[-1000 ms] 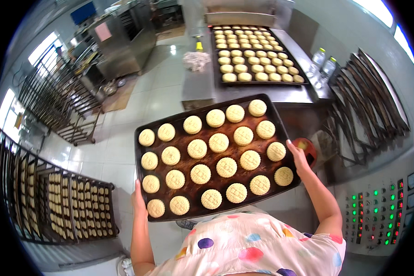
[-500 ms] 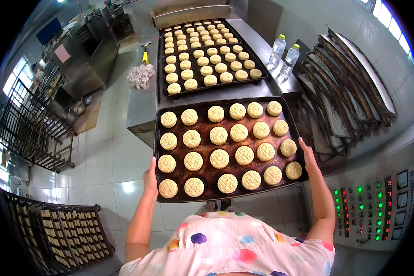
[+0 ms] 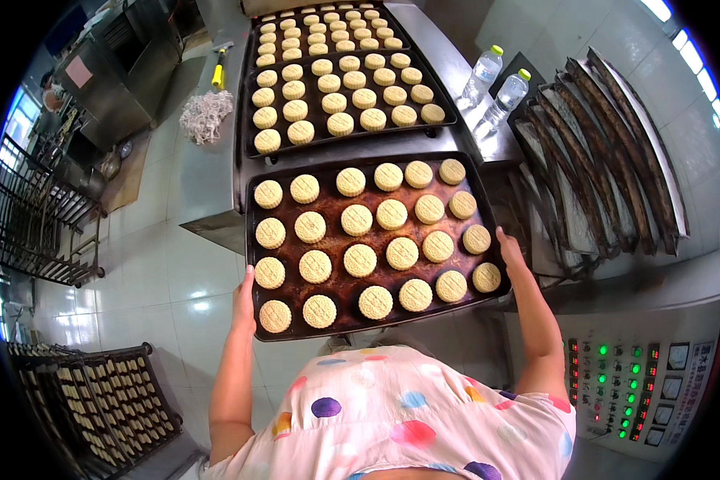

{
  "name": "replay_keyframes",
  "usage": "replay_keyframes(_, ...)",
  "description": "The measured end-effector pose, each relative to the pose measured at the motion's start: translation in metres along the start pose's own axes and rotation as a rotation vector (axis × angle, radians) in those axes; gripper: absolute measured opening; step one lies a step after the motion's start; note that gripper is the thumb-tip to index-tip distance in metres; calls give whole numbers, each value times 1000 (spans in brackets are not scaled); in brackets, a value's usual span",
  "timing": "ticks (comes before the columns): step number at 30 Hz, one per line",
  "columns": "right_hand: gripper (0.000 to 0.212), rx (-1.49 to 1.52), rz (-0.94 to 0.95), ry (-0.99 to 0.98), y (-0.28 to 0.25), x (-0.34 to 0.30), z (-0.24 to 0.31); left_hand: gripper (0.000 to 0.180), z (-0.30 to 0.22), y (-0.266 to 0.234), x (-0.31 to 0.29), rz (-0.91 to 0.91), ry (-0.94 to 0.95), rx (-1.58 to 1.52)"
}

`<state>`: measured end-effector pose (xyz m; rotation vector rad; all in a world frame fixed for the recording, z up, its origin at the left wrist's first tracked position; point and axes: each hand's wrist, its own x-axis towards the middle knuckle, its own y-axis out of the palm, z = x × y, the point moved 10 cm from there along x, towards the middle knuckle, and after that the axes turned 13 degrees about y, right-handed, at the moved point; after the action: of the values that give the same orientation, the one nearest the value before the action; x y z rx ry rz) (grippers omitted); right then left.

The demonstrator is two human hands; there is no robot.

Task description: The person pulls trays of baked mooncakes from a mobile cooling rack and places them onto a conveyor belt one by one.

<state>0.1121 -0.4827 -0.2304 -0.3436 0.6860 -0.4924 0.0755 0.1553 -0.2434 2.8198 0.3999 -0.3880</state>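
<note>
Both my hands hold a dark baking tray (image 3: 338,240) level in front of me. My left hand (image 3: 245,300) is wrapped round its left edge, and my right hand (image 3: 510,252) grips the right edge; most fingers are hidden beneath the rim. Rows of round, pale, patterned mooncakes (image 3: 359,260) lie spaced out on the tray. Its far edge is close to the end of a metal conveyor counter. On that counter sits another dark tray (image 3: 314,102) of mooncakes, with a further one behind it.
Two water bottles (image 3: 508,96) stand right of the counter trays. A rag (image 3: 206,116) and a yellow-handled scraper (image 3: 218,72) lie on the left. Stacked dark trays (image 3: 608,152) lean at right, above a lit control panel (image 3: 640,384). Loaded (image 3: 124,404) and bare racks (image 3: 36,216) stand left.
The held tray has come nearer the counter, its far edge closer to the trays there. My view has shifted, so the surroundings sit differently. Both hands keep their hold.
</note>
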Motion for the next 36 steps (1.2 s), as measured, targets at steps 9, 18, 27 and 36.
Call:
replay_keyframes(9,63,-29,129,18,20,60,-20,63,79,8,-49,-24,-151,-417)
replay_keyframes(18,63,71,257,112,28,73,-33,55,68,12,-46,-100,-83,-385)
replay_keyframes(27,62,300,375,200,6,47,-79,51,74,-2,-46,-237,-75,-391)
replay_keyframes(36,61,63,-31,60,-8,17,-54,50,60,-2,-33,-185,-105,-383)
